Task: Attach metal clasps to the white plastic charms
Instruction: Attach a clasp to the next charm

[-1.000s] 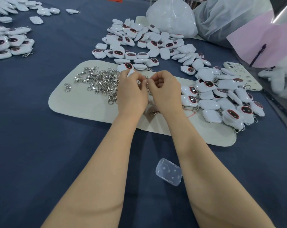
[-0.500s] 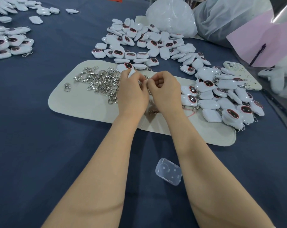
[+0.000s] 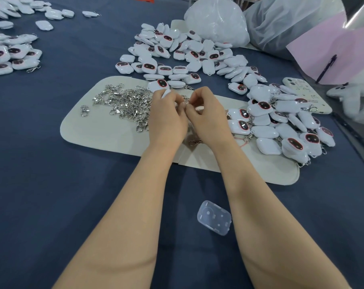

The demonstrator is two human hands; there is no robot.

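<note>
Mid-attachment, it seems: the left hand point(image 3: 166, 117) pinches a small white plastic charm point(image 3: 166, 93) in curled fingers, the right hand point(image 3: 208, 115) pinches a silver metal clasp point(image 3: 184, 99) touching those fingertips, and next its ring needs threading through the charm's loop.

Only a white corner of the charm point(image 3: 166, 93) peeking past the left hand point(image 3: 168, 119), the rest buried under curled fingers. Pinched at the fingertips of the right hand point(image 3: 206, 117), a metal piece point(image 3: 184, 99), too small to read as ring or clasp. Right side of the clasp pile point(image 3: 124, 103) lost behind the left hand. Far-left charm heap point(image 3: 8, 57) sliced by the frame edge. Plastic bags point(image 3: 218, 21) cropped at the top. White shape point(image 3: 348, 97) at far right smeared, unidentifiable.
</note>
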